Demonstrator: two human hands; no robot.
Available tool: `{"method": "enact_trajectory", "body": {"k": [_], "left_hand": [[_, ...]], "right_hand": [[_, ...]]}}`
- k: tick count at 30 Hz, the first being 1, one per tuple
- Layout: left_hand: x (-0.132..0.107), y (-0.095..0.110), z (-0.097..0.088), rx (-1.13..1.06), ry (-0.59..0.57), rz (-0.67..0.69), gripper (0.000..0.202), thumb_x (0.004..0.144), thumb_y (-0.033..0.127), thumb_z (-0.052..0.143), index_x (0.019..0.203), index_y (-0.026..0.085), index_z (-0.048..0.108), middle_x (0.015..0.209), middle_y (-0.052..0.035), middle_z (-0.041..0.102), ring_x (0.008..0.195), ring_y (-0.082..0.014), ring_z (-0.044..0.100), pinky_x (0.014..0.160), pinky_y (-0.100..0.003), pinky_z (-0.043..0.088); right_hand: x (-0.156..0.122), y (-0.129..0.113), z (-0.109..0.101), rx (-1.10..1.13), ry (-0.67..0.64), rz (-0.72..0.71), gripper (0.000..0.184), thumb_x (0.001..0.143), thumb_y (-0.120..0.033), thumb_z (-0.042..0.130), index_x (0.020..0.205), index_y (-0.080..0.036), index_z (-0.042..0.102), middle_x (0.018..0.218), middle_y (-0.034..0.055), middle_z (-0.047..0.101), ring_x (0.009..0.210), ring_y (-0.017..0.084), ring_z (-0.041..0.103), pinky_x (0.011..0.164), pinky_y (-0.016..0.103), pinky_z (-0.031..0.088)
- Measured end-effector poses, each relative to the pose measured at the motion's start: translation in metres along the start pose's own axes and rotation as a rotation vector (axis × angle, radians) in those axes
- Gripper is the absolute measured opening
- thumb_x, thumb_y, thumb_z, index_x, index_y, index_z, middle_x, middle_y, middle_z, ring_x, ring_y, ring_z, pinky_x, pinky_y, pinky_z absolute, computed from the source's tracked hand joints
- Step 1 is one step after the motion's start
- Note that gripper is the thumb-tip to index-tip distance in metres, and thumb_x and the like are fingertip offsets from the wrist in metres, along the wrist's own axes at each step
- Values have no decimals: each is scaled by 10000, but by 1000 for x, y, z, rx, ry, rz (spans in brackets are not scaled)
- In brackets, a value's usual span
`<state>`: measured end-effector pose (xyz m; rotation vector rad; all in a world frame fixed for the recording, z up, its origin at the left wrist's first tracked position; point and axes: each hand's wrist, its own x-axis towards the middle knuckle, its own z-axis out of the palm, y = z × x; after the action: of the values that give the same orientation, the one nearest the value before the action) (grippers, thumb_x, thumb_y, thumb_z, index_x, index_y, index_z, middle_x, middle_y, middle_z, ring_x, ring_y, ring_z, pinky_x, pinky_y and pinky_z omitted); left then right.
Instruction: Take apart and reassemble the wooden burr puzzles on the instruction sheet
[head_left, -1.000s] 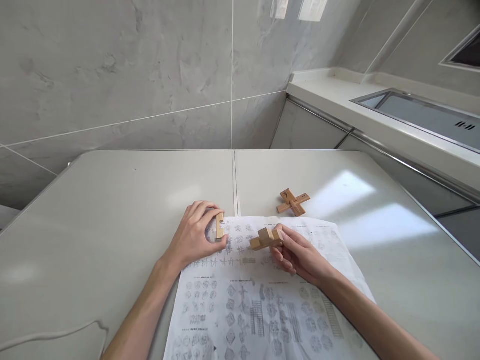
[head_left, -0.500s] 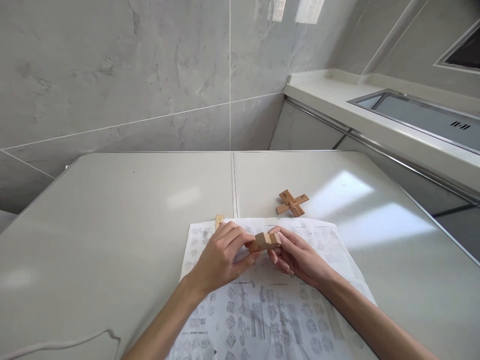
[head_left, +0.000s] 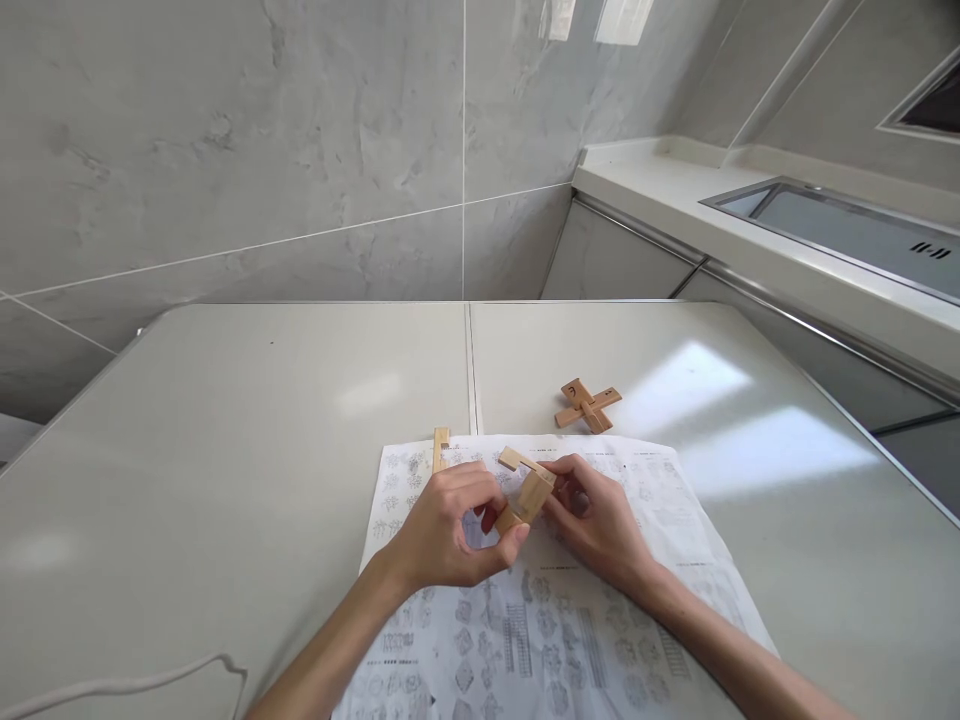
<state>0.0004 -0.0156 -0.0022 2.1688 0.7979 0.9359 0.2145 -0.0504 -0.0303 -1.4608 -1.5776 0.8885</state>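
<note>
Both hands meet over a printed instruction sheet [head_left: 540,640] on a grey table [head_left: 225,420]. My left hand [head_left: 450,525] pinches the lower end of a small wooden puzzle assembly [head_left: 525,485]. My right hand [head_left: 596,515] grips its upper right side, fingers curled round it. The assembly is tilted, with one flat piece sticking out to the upper left. A single wooden bar [head_left: 440,447] lies on the sheet's top left edge, just beyond my left hand. A crossed pair of wooden pieces [head_left: 587,405] rests on the table beyond the sheet.
A seam [head_left: 469,360] runs down the middle of the table. A white cable [head_left: 127,685] lies near the front left edge. A counter with a steel sink [head_left: 847,230] stands to the right. Tiled walls rise behind the table.
My left hand let go of the single bar on the sheet's edge and moved right to the assembly. Both hands then turned the assembly from lying level to tilted.
</note>
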Motion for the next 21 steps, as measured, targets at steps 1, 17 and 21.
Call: {"method": "enact_trajectory", "body": {"k": [1, 17, 21], "left_hand": [[1, -1, -4, 19, 23, 10, 256, 844, 217, 648, 677, 210, 453, 612, 40, 494, 600, -118, 450, 582, -276, 379], [-9, -50, -79, 759, 101, -258, 356, 812, 306, 625, 606, 206, 352, 545, 45, 438, 545, -118, 424, 517, -256, 292], [-11, -47, -83, 715, -42, -209, 319, 811, 306, 618, 618, 206, 385, 570, 44, 475, 549, -117, 422, 527, -273, 283]], "right_hand": [[1, 0, 0, -27, 18, -3, 129, 960, -352, 642, 986, -226, 636, 674, -27, 579, 564, 142, 496, 528, 268, 416], [3, -6, 0, -247, 84, -91, 109, 944, -304, 644, 867, -242, 597, 804, 8, 624, 637, 158, 523, 593, 293, 438], [3, -8, -1, -250, 84, -82, 102, 941, -297, 638, 867, -240, 596, 803, 8, 631, 643, 161, 542, 588, 288, 440]]}}
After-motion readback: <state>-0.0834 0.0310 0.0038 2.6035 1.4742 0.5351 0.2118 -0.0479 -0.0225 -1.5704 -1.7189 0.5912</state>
